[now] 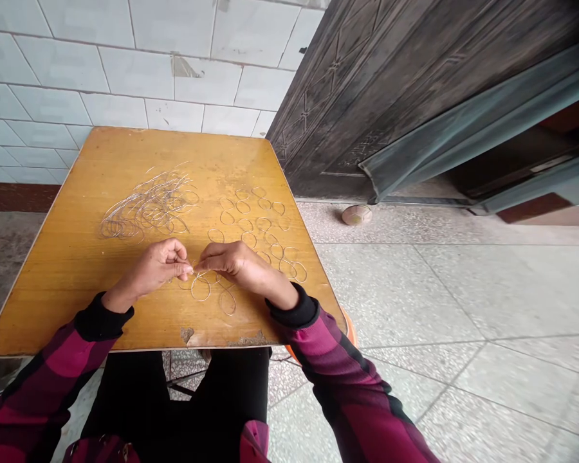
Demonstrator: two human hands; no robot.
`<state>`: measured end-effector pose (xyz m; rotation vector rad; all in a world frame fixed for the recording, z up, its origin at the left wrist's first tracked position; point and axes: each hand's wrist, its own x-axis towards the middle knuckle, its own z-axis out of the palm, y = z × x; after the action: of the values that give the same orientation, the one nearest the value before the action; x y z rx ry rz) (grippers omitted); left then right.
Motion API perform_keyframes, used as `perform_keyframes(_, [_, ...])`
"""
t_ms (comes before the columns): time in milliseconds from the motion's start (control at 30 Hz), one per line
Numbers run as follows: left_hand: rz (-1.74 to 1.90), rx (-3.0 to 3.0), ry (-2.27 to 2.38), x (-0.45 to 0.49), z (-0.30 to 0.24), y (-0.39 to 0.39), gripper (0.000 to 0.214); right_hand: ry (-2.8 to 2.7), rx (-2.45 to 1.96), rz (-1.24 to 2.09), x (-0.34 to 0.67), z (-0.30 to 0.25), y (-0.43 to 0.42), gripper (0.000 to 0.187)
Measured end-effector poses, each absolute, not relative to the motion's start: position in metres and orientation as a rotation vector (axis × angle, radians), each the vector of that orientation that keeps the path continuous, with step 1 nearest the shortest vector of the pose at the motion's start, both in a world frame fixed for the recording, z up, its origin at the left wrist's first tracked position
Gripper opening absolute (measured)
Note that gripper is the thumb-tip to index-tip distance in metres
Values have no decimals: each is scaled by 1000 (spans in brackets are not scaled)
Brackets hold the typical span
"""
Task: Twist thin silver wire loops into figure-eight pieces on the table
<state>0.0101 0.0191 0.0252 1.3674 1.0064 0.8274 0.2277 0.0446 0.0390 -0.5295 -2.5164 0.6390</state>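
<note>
Over the front half of a wooden table (139,321), my left hand (159,267) and my right hand (236,262) meet with fingertips nearly touching. Both pinch a thin looped wire (201,298), whose round loop hangs below the fingers. Another wire loop (228,303) shows just beneath my right hand, seemingly on the tabletop. Beyond my left hand lies a tangled pile of thin wires (149,209), some straight and some curled. Past my right hand, several wire pieces bent into figure-eight loops (270,241) are spread toward the table's right edge.
A white tiled wall (139,71) stands behind the table. To the right are a dark carved wooden door (338,109) and a grey-green curtain (463,128). A small round object (357,215) rests on the speckled floor (415,302). Something orange (350,328) shows beneath the table's right edge.
</note>
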Motion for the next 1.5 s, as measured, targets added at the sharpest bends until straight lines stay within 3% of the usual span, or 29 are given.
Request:
perform_keyframes(300, [747,1404,1036,10,28,19,15,-2543,-499,654,228,40,44,31])
perform_keyframes(733, [605,1620,1020,10,32,15,8,-2557,-525,690,226,42,42,22])
perform_keyframes(933, [632,1780,909,10,31,18,15,-2564,-459,729,227,44,42,21])
perform_keyframes(1267, [515,1237,927,20,22,13,17,-2655,-501,647,227,44,39,23])
perform_keyframes(1500, [921,875,966,26,18,14,12,-2255,-772,554,229,54,39,22])
